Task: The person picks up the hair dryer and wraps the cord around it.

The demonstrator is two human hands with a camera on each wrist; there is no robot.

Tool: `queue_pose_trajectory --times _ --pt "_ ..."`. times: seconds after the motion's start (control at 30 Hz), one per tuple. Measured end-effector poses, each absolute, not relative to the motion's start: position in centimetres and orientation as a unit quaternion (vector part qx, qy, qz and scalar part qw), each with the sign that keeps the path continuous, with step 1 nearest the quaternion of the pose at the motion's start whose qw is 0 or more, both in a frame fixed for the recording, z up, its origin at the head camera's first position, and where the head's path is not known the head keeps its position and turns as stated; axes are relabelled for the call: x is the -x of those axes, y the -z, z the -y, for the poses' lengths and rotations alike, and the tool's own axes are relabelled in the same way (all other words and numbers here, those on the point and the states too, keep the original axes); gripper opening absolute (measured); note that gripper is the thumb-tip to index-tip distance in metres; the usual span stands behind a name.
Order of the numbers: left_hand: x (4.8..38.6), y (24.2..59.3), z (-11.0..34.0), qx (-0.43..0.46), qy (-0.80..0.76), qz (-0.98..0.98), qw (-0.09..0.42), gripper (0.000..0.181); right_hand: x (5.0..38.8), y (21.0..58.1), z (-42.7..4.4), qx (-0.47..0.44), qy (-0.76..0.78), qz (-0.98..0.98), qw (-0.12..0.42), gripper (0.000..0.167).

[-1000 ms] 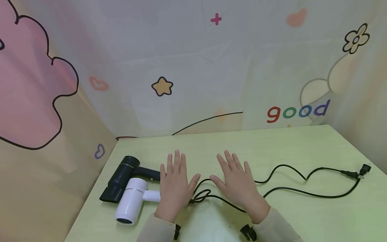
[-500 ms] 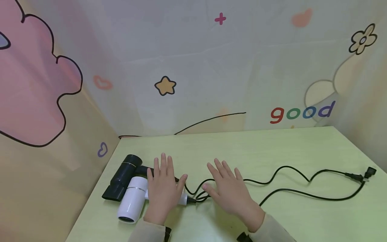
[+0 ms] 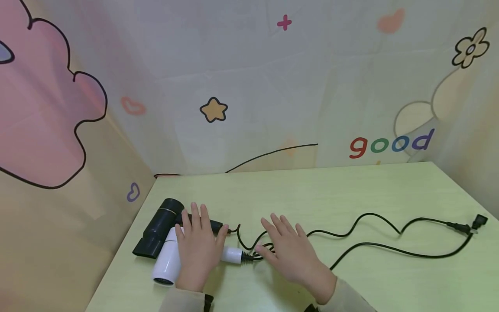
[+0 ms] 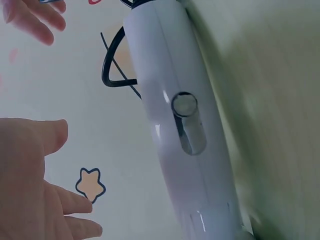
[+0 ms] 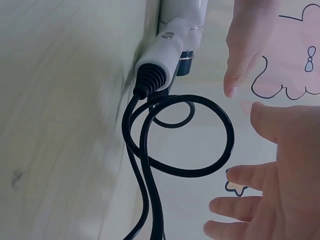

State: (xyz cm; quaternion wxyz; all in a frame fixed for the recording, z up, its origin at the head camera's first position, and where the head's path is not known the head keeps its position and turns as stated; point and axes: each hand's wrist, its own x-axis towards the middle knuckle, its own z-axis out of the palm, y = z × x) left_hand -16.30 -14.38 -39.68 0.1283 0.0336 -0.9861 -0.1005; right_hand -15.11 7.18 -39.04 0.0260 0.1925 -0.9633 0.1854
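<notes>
Above the white dryer (image 3: 166, 264), the left hand (image 3: 199, 249) spreads its fingers, released. To that dryer's right, the right hand (image 3: 291, 255) hovers near the cords (image 5: 229, 135), also spread and released.

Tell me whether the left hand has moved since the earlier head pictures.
Yes: left and slightly down in the head view. Against the printed star, the left hand went from mostly right of it to mostly left.

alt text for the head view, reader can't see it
Outstretched left hand and right hand over a pale green table, the left partly hiding a white hair dryer and a black hair dryer lying side by side; black cords trail right to plugs.
</notes>
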Motion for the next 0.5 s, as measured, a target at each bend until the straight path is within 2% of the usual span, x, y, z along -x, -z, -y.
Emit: queue_pose_trajectory --times 0.33,0.5 --pt "16.0 40.7 15.6 -0.084 0.119 0.984 0.102 0.081 14.9 39.6 -7.0 -0.21 -0.185 0.96 0.006 0.067" --pt "15.5 41.1 16.3 -0.098 0.108 0.985 0.094 0.072 14.8 39.7 -6.9 -0.225 -0.166 0.96 0.005 0.06"
